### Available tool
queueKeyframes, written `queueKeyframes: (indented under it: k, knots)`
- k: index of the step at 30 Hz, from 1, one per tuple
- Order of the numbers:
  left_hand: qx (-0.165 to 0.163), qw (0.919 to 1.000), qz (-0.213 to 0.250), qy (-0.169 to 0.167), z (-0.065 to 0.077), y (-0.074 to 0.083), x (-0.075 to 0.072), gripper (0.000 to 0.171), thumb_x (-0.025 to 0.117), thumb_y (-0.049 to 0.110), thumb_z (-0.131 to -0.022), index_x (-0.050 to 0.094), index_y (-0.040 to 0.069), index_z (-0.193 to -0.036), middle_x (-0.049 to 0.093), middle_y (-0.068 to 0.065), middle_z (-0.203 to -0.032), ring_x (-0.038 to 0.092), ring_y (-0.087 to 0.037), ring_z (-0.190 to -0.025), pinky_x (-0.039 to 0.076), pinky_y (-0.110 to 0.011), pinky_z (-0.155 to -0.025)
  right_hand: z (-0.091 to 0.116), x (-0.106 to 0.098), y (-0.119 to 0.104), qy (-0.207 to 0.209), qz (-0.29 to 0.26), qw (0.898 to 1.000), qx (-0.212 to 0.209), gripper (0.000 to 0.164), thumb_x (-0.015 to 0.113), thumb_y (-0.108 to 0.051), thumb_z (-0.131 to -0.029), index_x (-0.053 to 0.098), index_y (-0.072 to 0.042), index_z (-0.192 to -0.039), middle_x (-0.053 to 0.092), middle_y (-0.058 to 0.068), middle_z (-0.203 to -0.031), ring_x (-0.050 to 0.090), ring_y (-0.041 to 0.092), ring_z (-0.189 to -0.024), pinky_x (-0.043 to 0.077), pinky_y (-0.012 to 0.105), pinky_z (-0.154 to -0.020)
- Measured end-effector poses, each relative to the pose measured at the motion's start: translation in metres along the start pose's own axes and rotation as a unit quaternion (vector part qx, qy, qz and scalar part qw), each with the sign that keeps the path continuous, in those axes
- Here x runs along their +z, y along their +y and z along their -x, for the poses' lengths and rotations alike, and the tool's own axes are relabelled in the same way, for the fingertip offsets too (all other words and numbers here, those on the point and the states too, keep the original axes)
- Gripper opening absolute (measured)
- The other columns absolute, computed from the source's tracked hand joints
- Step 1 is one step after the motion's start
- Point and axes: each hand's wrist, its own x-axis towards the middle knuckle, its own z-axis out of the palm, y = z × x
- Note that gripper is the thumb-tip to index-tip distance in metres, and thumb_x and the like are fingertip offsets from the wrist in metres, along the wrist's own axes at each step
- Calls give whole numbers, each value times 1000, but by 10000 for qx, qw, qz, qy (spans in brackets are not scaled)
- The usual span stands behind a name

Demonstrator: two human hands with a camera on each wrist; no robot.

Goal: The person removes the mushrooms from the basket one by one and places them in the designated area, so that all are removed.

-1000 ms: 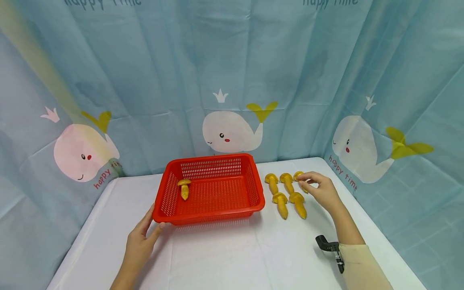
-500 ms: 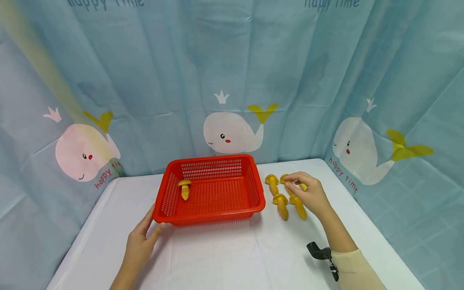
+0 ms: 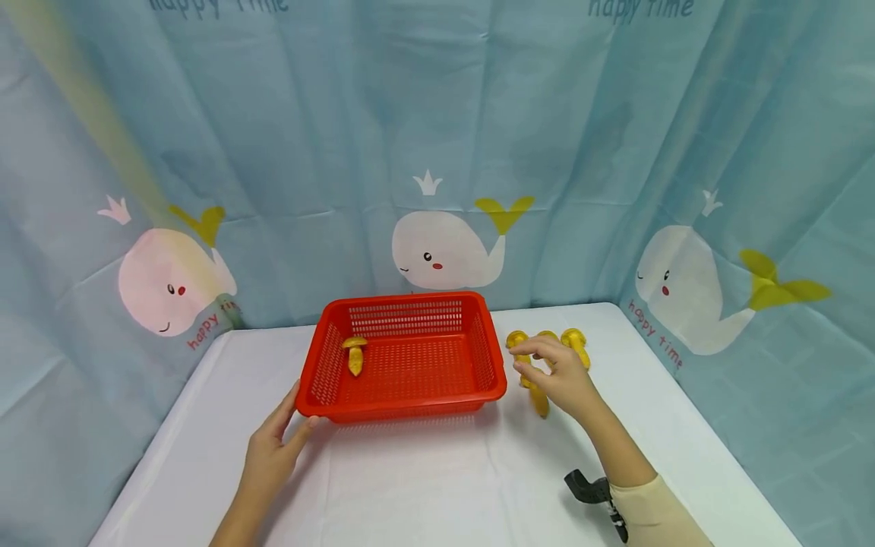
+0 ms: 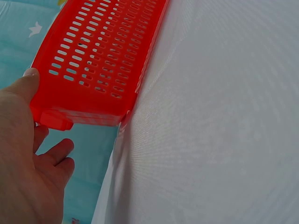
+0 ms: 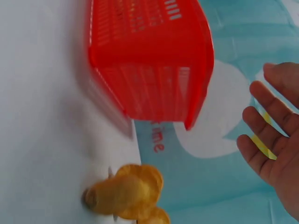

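Note:
A red plastic basket (image 3: 403,395) with slotted walls stands on the white table. Inside it, at the left, lies one yellow mushroom (image 3: 355,361). My left hand (image 3: 269,456) grips the basket's near left corner, its thumb (image 4: 29,84) against the rim in the left wrist view. Right of the basket, my right hand (image 3: 557,380) hovers over several yellow mushrooms with fingers apart and nothing between them. It covers part of the group; a near mushroom (image 3: 539,401) and a far right mushroom (image 3: 576,346) show. The right wrist view shows a mushroom (image 5: 122,191) apart from the hand.
A blue curtain (image 3: 328,152) with whale prints hangs behind and at both sides of the table (image 3: 410,486). A black wrist mount (image 3: 589,488) sticks out from the right sleeve, over the table.
My right hand has moved left, from the far right mushroom toward the basket, uncovering that mushroom. The left hand keeps its place on the basket. The head view has shifted slightly.

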Motion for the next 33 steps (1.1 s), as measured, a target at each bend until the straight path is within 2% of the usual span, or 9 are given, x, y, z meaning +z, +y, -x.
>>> queueKeyframes:
  k: [4, 7, 12, 16, 21, 26, 33]
  knots:
    - [-34, 10000, -13, -33, 0, 1, 0, 77, 77, 24, -93, 38, 34, -159, 46, 5, -158, 37, 19, -134, 32, 0, -100, -9, 7, -9, -193, 124, 9997, 72, 21, 79, -19, -93, 78, -20, -114, 72, -11, -114, 61, 12, -103, 57, 27, -87]
    - [-59, 10000, -10, -71, 0, 1, 0, 77, 76, 27, -94, 37, 35, -159, 45, 6, -159, 36, 20, -135, 32, 0, -100, -20, 13, -18, -431, 88, 9990, 58, 24, 78, -21, -93, 76, -19, -117, 70, -10, -118, 61, 16, -106, 58, 31, -87]
    - [-113, 9999, 1, -102, 0, 2, 0, 76, 76, 28, -94, 36, 35, -159, 45, 6, -159, 36, 20, -135, 32, 0, -101, -43, 22, -31, -706, 186, 9971, -228, 26, 77, -21, -94, 74, -23, -120, 70, -10, -121, 63, 17, -114, 59, 41, -91]
    - [-141, 9998, 66, -107, 0, 4, 0, 76, 76, 26, -94, 37, 35, -159, 46, 6, -158, 36, 19, -135, 32, 0, -101, -65, 28, -41, -899, 189, 9943, -544, 25, 75, -21, -95, 74, -22, -120, 71, -8, -119, 62, 13, -114, 57, 45, -95]
    - [-41, 9999, 126, -76, 1, 4, 0, 76, 77, 21, -94, 38, 32, -159, 47, 3, -158, 37, 18, -135, 31, 0, -101, -96, 37, -57, -1170, 139, 9899, -794, 23, 74, -21, -97, 74, -20, -119, 71, -7, -118, 63, 16, -113, 54, 41, -97]
    - [17, 9999, 119, -37, 2, 4, -1, 77, 77, 19, -93, 39, 29, -159, 47, 2, -158, 38, 18, -135, 31, 0, -102, -123, 50, -73, -1410, 366, 9840, -1031, 22, 73, -21, -97, 74, -18, -118, 71, -8, -119, 65, 16, -114, 54, 39, -100]
    - [65, 9997, 217, -21, 2, 4, -1, 76, 78, 20, -92, 41, 27, -158, 48, -1, -158, 40, 13, -137, 31, 0, -103, -158, 73, -92, -1755, 537, 9766, -1119, 23, 74, -23, -97, 74, -20, -120, 71, -9, -118, 62, 14, -113, 52, 39, -102]
